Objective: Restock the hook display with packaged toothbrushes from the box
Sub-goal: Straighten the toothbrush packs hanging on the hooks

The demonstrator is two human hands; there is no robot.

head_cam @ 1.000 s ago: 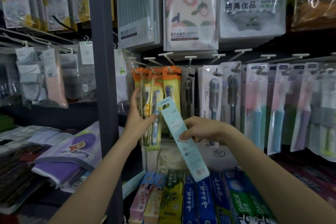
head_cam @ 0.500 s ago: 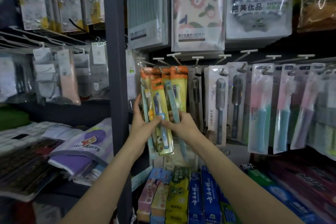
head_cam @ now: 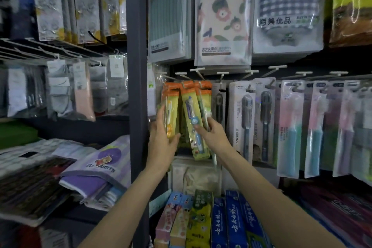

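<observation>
Orange-and-yellow children's toothbrush packs [head_cam: 171, 115] hang from white hooks [head_cam: 197, 70] just right of a grey post. My left hand [head_cam: 163, 141] grips the leftmost of these packs, thumb in front, fingers behind. One yellow pack [head_cam: 192, 119] hangs tilted between my hands. My right hand [head_cam: 213, 135] pinches a pale blue toothbrush pack [head_cam: 214, 160], turned edge-on and tucked in behind the tilted pack; only its thin edge shows above and below my fingers. Its top is hidden among the orange headers. The box is out of view.
The grey upright post [head_cam: 136, 86] stands close to my left wrist. Grey toothbrush packs [head_cam: 245, 119] and pink-and-teal ones [head_cam: 291, 127] hang to the right. Toothpaste boxes [head_cam: 201, 217] stand below my arms. Packaged towels [head_cam: 223, 22] hang above; folded cloths [head_cam: 96, 171] lie on the left shelf.
My right hand lifted the pale blue pack from a slant in front of the display to edge-on among the orange packs. My left hand shifted onto the leftmost pack. The view moved closer.
</observation>
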